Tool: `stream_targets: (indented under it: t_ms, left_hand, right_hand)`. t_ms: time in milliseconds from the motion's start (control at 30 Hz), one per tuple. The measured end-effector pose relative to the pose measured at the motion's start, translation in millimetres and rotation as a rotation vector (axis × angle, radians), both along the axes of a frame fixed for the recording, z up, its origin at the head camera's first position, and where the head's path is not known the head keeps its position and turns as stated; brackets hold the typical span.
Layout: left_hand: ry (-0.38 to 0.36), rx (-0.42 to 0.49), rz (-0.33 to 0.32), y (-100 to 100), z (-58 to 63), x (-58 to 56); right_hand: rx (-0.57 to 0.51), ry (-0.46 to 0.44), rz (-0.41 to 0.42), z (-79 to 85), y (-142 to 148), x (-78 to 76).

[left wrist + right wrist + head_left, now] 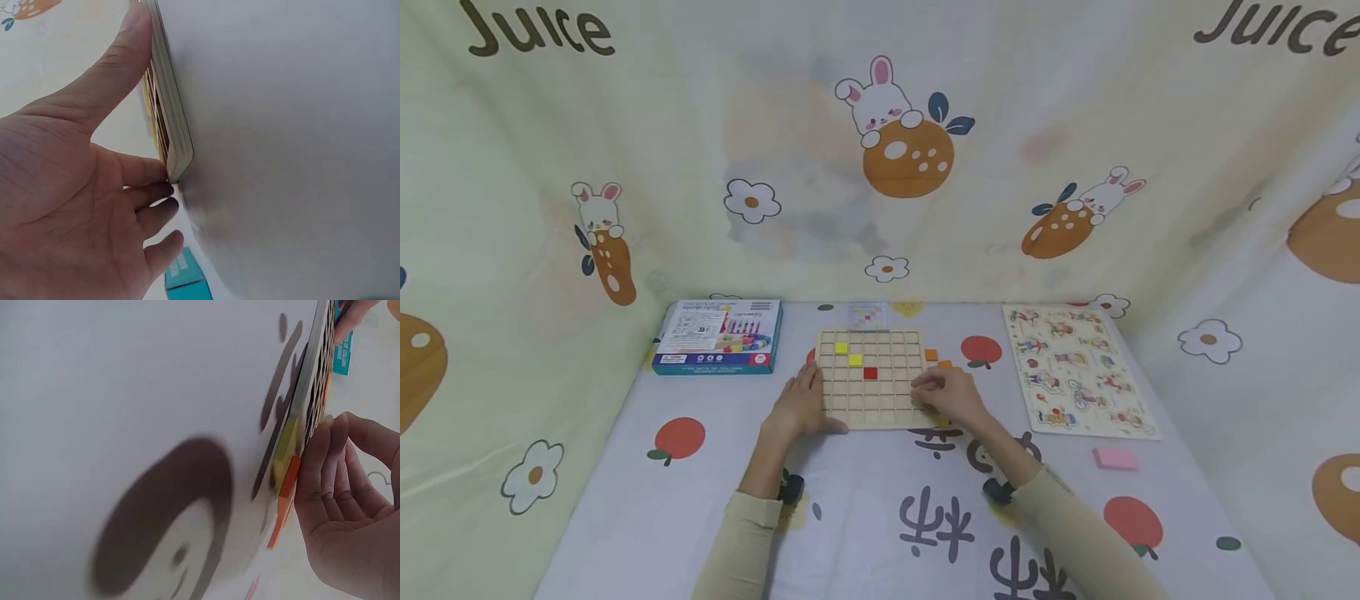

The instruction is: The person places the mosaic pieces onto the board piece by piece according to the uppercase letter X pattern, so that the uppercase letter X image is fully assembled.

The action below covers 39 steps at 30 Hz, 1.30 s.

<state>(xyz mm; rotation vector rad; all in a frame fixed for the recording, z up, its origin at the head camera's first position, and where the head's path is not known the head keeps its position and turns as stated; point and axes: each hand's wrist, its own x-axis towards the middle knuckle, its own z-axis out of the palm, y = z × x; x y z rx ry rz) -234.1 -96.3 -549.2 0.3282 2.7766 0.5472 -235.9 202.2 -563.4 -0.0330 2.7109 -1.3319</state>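
Note:
A wooden grid board (847, 400) lies on the table; two yellow tiles (842, 347) and a red tile (870, 373) sit in its squares on a diagonal. My left hand (801, 406) rests at the board's near left corner. In the left wrist view its straight thumb (119, 69) lies along one edge, and fingertips touch the corner. At the board's right edge is my right hand (950, 395), its thumb and forefinger tips meeting over the grid. Whether a tile is between them is hidden. Orange tiles (931, 355) and a yellow tile (285, 447) lie just beside the board.
A small pattern card (867, 316) is behind the board. To the left lies a flat box (718, 337) with a teal edge. On the right are a picture puzzle board (1078, 371) and a pink block (1116, 459). A printed curtain (805, 250) hangs behind the table.

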Motion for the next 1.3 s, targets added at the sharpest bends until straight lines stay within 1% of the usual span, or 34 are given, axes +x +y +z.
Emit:
stream_targets:
  t_ms: [300, 433, 567, 733, 800, 900, 967, 1167, 1300]
  left_hand:
    - [-0.001, -0.008, 0.001, 0.5, -0.9, -0.9]
    - [-0.001, -0.014, -0.004, -1.0, -0.4, -0.8]
    - [-0.002, -0.016, -0.006, -1.8, -0.3, -1.0]
    - [-0.005, 0.01, -0.001, -1.3, -2.1, -2.5]
    - [-0.011, 0.016, -0.001, -0.8, -4.1, -3.2]
    - [-0.027, 0.007, 0.001, -0.2, -7.2, -3.6]
    - [-0.027, 0.002, -0.002, -0.5, -7.1, -3.0]
    - [0.007, -0.018, -0.027, -2.1, -2.0, -0.9]
    - [0.007, -0.006, -0.02, -1.4, 0.6, 0.0]
  right_hand:
    - [0.083, 0.076, 0.01, -3.0, 27.5, 9.3]
    - [0.122, 0.062, 0.015, -4.2, 32.9, 10.4]
    - [0.165, 0.041, 0.046, -3.2, 35.0, 10.9]
    - [0.201, 0.021, 0.077, 1.2, 34.1, 12.8]
    - [0.211, 0.028, 0.082, 2.8, 33.5, 13.9]
    - [0.211, 0.057, 0.084, 4.6, 33.1, 14.8]
    - [0.203, 0.079, 0.087, 5.3, 33.3, 14.8]
    - [0.166, 0.088, 0.067, 4.8, 37.3, 8.9]
    - [0.113, 0.105, 0.052, 7.0, 40.2, 3.4]
